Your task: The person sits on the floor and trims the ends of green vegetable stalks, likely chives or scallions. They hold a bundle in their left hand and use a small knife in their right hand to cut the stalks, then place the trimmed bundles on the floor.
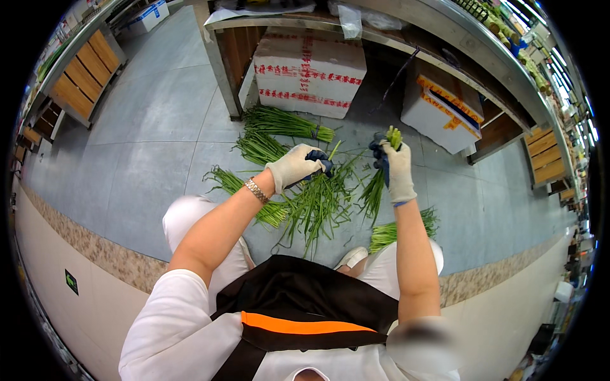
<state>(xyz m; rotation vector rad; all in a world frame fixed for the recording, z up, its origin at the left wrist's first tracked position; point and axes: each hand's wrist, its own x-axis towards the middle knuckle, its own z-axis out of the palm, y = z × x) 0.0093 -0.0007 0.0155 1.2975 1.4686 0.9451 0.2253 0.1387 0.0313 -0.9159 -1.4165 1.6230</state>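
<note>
My right hand (395,166), in a pale glove with dark-coated fingers, is closed around a bunch of long thin green stalks like garlic chives (373,195). Their pale cut ends poke up above the fist and the leaves hang down. A matching glove covers my left hand (300,167), whose fingers are pinched together, with a single green stalk (335,150) rising from them. Below it, loose chives (321,206) lie scattered on the floor between my feet. Bundled chives (289,123) lie beyond my left hand, with another pile (264,149) against them.
More chives lie left of the loose ones (274,214) and by my right knee (384,236). A white foam box with red printing (311,73) stands under the metal-edged stand (219,76); a second foam box with orange tape (438,117) is to its right. Grey tiles (152,127) stretch left.
</note>
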